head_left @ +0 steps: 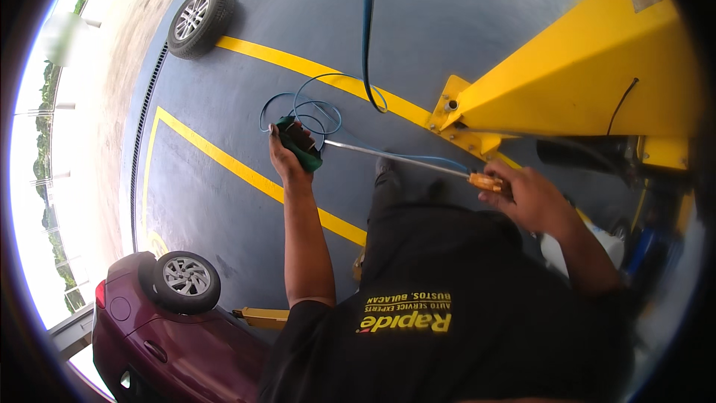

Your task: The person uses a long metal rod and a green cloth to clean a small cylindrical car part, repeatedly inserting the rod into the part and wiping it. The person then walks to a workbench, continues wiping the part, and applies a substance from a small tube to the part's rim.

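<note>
My left hand (285,158) is closed around a dark green, roughly rectangular piece (304,157) with a dark brown face; its exact kind is too small to make out. In my right hand (533,198) is an air blow gun (488,183) with an orange handle. Its long thin metal tube (403,157) points left, and the tip is close beside the green piece. A thin blue air hose (368,45) hangs from above, loops loosely past my left hand and runs alongside the tube toward the orange handle.
A yellow lift post (567,67) with a bolted base stands at the right. A loose wheel (200,21) is on the grey floor (298,7) at the far left. At lower left is a maroon car (186,351) near a yellow lift arm (262,318). Yellow lines cross the floor.
</note>
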The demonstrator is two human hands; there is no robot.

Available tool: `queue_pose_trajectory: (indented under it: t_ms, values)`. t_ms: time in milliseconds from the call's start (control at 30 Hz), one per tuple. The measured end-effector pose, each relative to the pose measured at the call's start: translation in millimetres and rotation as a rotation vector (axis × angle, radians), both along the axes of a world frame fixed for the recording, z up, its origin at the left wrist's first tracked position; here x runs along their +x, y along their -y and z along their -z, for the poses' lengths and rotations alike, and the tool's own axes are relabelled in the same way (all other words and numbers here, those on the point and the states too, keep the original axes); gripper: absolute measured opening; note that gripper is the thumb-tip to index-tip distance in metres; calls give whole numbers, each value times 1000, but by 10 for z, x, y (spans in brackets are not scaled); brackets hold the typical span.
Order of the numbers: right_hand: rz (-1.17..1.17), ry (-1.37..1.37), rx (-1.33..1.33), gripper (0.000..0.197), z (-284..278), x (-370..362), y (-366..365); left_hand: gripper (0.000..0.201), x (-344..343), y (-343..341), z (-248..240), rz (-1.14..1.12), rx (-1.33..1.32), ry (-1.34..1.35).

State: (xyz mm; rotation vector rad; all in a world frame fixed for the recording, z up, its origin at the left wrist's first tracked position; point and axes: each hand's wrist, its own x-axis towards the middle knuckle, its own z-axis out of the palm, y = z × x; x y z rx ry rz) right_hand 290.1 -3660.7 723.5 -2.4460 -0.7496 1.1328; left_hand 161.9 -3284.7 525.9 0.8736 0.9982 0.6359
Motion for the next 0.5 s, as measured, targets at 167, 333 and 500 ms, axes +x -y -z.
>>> queue_pose_trajectory:
  t_ms: [167,333,500]
  values:
    - [-142,54,-35,42,89,-28,-312,49,-156,-49,118,-12,-19,6]
    - [-175,18,33,43,152,-61,-408,49,-107,-65,113,-38,-54,34]
    - [-182,-45,13,44,71,-72,-555,45,-135,-287,364,42,-102,81]
